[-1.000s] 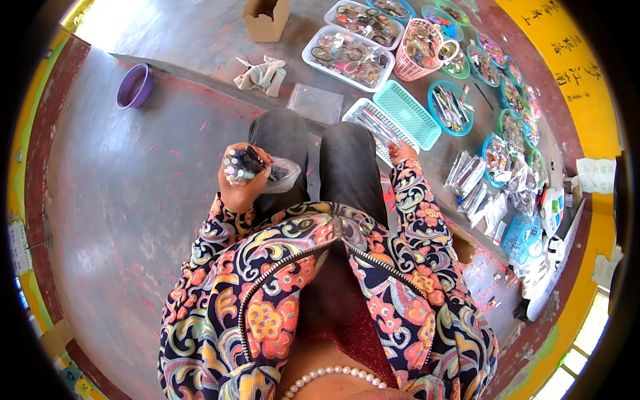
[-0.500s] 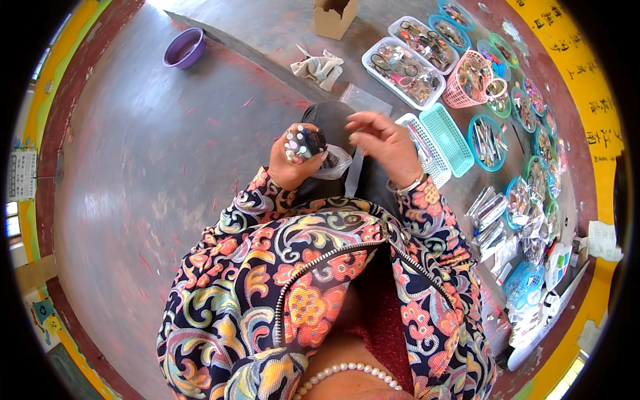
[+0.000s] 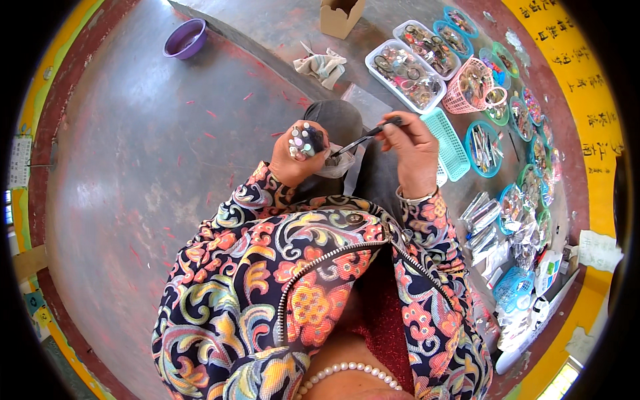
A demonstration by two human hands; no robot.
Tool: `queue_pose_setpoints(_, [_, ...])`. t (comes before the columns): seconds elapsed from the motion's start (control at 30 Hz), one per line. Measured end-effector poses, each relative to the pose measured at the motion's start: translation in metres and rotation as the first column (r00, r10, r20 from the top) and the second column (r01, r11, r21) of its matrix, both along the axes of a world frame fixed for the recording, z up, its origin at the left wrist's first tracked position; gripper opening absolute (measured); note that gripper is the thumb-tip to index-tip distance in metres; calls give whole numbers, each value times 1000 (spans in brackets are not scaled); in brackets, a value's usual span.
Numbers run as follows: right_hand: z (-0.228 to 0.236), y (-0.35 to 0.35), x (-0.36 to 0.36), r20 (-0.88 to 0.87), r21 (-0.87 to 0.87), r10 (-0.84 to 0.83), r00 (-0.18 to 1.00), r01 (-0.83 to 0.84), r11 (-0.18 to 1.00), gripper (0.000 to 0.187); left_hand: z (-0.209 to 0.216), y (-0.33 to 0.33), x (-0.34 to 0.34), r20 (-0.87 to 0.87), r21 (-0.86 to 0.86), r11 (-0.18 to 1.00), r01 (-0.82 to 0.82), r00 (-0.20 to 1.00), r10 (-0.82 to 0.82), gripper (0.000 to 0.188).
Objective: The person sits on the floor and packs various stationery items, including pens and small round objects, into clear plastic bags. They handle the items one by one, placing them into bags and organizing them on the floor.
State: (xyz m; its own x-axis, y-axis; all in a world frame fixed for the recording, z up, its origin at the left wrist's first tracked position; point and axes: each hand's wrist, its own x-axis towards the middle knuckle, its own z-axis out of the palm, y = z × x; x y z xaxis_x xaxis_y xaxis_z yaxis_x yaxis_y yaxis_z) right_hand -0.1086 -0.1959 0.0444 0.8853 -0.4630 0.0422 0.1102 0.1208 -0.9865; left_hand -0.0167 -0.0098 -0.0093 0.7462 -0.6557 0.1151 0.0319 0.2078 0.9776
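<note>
Two bare hands: the left hand (image 3: 293, 162) is closed firmly round one bundle of several pale-ended pens (image 3: 307, 141), too tightly packed to count; the right hand (image 3: 415, 148) has thumb and fingers pinched on one slim dark pen (image 3: 364, 139). That pen points to the right hand's 8 o'clock, its far end at one crumpled clear plastic bag (image 3: 339, 165), at the left hand's 3 o'clock. At the right hand's 3 o'clock lies one mint-green rectangular plastic basket (image 3: 445, 141); at 12, two translucent rectangular tubs (image 3: 419, 110) of small goods.
</note>
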Motion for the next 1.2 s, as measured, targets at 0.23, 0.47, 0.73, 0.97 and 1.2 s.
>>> queue_pose_setpoints(0.23, [-44,-53,-16,122,567,-77,990,-6,824,17,-5,-2,1,13,3,1000,-14,1000,14,30])
queue_pose_setpoints(0.47, [-62,-61,-20,90,619,-99,991,22,785,15,-3,-3,0,-8,-40,998,-49,999,49,27])
queue_pose_setpoints(0.73, [-64,-65,-24,88,670,-91,992,9,743,13,-4,-4,0,-16,-31,999,-45,999,44,27])
queue_pose_setpoints(0.97, [-74,-70,-27,-77,742,-135,988,147,654,11,-4,-4,1,11,-35,999,-41,999,41,27])
queue_pose_setpoints(1.2, [-77,-73,-27,-143,765,-229,963,254,592,18,-3,-5,1,44,-24,998,-51,998,52,27])
